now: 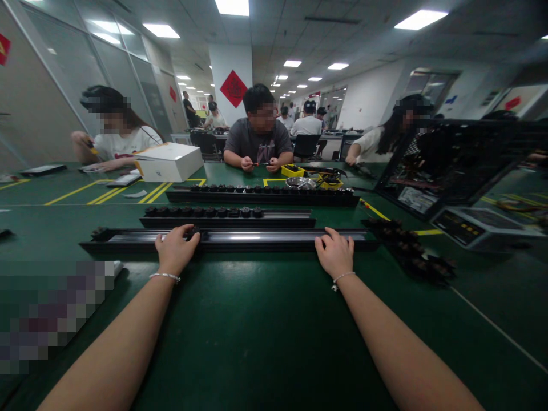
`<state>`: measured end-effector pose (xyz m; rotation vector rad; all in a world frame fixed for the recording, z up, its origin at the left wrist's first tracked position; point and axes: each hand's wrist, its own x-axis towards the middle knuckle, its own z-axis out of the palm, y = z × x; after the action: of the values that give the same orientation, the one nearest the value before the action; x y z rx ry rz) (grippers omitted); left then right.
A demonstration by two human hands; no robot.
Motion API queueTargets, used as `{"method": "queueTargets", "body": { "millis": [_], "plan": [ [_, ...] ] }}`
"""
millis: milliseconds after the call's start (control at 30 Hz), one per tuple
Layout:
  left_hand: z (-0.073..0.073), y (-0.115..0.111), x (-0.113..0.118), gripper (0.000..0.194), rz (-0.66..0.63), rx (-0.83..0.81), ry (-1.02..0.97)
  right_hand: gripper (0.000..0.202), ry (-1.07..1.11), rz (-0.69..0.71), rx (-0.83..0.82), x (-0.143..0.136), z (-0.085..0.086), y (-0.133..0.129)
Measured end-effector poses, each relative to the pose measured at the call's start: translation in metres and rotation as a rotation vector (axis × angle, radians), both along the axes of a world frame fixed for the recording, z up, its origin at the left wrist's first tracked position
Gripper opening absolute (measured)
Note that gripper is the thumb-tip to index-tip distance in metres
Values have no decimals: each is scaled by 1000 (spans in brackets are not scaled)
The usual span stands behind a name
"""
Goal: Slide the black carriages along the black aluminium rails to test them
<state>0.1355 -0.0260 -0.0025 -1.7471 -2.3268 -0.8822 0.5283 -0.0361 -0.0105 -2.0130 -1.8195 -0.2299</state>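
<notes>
A long black rail [257, 247] with a shiny metal channel lies crosswise in front of me. At its left part, my left hand [174, 250] has thumb and fingers closed around a small black part [196, 234] in the channel. My right hand [336, 252] grips the rail near its right end, fingers curled over it. One small black part [99, 233] sits at the rail's far left end. Just behind lies a shorter black rail [282, 223] with a row of round black parts [205, 212] on its left and middle.
Farther back is another filled black rail [261, 198]. Loose black parts [413, 251] lie at right, beside a grey box device [479, 225] and an open black case [411, 194]. A white box [169, 162] and yellow trays [293, 170] stand behind. Co-workers sit around the green table [257, 342].
</notes>
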Motion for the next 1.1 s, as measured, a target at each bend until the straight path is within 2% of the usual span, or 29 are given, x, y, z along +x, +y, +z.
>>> {"method": "queueTargets", "body": {
  "millis": [400, 833, 1100],
  "plan": [
    [-2, 1, 5, 40, -64, 4, 64, 45, 8, 8, -23, 0, 2, 0],
    [-1, 1, 9, 42, -79, -13, 26, 45, 21, 24, -12, 1, 1, 1],
    [0, 0, 15, 41, -142, -7, 43, 43, 9, 10, 14, -1, -1, 0]
  ]
}}
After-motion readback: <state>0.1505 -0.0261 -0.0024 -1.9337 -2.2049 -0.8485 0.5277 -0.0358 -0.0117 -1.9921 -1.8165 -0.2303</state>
